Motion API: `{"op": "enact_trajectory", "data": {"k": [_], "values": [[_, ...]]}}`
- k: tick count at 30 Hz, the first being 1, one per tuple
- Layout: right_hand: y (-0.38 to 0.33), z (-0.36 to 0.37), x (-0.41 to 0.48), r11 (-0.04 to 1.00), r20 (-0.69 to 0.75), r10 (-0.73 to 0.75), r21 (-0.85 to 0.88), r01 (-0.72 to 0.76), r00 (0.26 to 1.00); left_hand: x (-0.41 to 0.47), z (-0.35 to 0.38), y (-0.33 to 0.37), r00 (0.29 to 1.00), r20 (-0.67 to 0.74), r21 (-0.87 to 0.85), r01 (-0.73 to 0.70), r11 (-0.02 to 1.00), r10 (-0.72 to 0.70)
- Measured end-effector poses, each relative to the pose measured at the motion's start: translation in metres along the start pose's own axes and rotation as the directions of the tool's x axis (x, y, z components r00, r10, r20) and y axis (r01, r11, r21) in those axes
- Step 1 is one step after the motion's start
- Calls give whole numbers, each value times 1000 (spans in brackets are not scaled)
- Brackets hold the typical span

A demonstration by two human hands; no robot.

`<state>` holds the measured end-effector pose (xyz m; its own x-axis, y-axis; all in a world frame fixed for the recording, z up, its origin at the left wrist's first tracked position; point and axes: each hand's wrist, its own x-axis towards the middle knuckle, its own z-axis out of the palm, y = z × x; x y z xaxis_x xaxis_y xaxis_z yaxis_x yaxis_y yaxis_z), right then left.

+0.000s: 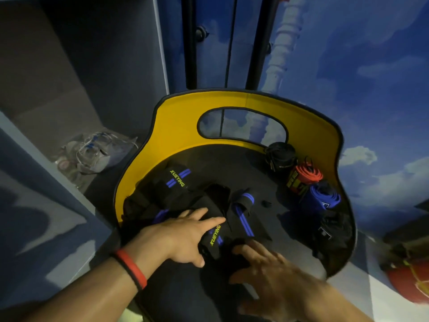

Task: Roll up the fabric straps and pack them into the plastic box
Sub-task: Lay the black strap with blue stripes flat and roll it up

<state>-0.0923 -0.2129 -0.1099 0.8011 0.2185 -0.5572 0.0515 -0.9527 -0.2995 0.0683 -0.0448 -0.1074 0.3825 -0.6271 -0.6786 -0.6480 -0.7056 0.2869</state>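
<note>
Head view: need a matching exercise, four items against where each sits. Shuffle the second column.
Things
1. rolled red fabric strap
2. rolled blue fabric strap
3. red rubber wristband
4. crumpled clear plastic bag

Places
A. grey shelf left of the yellow-backed chair
B. wrist of the left hand
C. chair seat, right beside the rolled black strap
D. chair seat, nearer the camera than the red roll

Pairs: 1-C, 2-D, 3-B, 4-A

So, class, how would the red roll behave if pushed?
The red roll is round, so may roll, though the blue roll beside it would likely block it. Wound fabric, it probably squashes and might unwind.
</note>
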Motion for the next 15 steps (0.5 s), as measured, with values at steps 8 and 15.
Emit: {"op": "enact_trajectory", "data": {"k": [8,15], "values": [[34,0,10,974,-372,171,205,-99,912,23,5,13,999,15,84,45,995,-46],[39,2,4,949,-126,315,47,-311,941,34,6,-3,983,-78,202,181,963,-168]]}}
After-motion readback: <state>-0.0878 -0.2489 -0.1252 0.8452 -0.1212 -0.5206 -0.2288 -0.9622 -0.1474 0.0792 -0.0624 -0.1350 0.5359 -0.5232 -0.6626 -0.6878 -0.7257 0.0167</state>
